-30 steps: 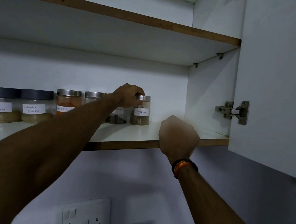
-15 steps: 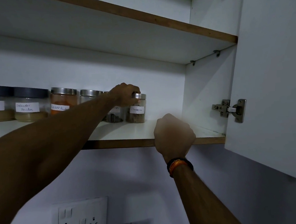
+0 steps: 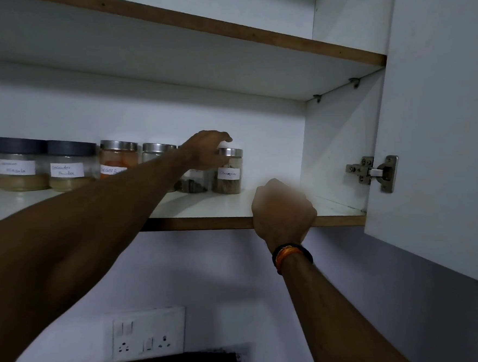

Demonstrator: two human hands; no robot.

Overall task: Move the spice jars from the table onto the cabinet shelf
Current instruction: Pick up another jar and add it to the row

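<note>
We are looking up into a white cabinet whose lower shelf (image 3: 206, 208) has a brown wooden front edge, with another shelf above it. The cabinet door (image 3: 439, 110) stands open to the right of the shelf, its metal hinge (image 3: 373, 173) showing. Below the shelf is a pale wall with a white socket plate (image 3: 148, 332).

A row of labelled spice jars stands at the back of the shelf. Our left hand (image 3: 208, 149) rests over the steel lid of the rightmost jar (image 3: 227, 171), fingers curled round the lid. The next jar (image 3: 194, 181) to its left is largely hidden behind our left forearm.

Our right hand (image 3: 283, 207) is at the shelf's front edge, with a dark and orange wristband (image 3: 291, 253). Its grip is blurred, and we cannot tell what it holds.
</note>
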